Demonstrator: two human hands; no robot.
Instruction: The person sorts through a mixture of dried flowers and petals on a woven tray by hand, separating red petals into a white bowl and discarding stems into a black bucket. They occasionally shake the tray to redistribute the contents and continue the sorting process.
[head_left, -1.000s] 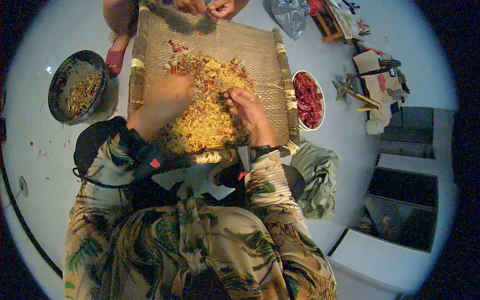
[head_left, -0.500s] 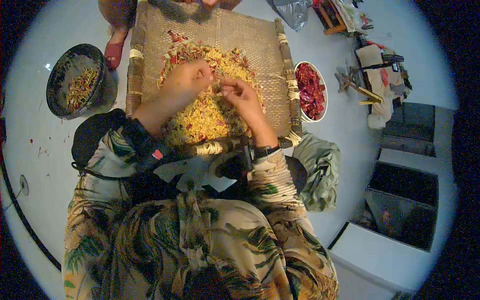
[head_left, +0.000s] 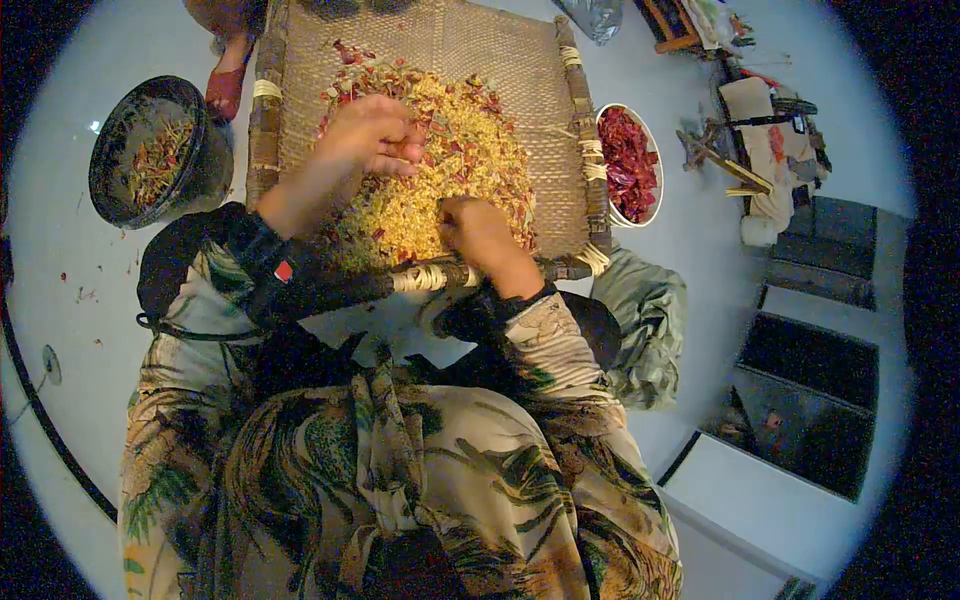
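A heap of yellow seeds mixed with red dried chili pieces lies on a woven mat tray framed by wooden poles. Over the upper left of the heap hangs my left hand, its bent fingers apart and nothing visible in them. My right hand is lower, at the near part of the heap, with its fingers curled down to the seeds. What those fingertips hold, if anything, is hidden.
Left of the tray stands a black tub with chili stems in it. A white bucket of red dried chilies is at the right, above a crumpled green sack. Another person's foot is beside the tray's far left.
My hands, close together over the heap before, have come apart. The left fingers have opened, and the right hand has moved down toward me onto the seeds.
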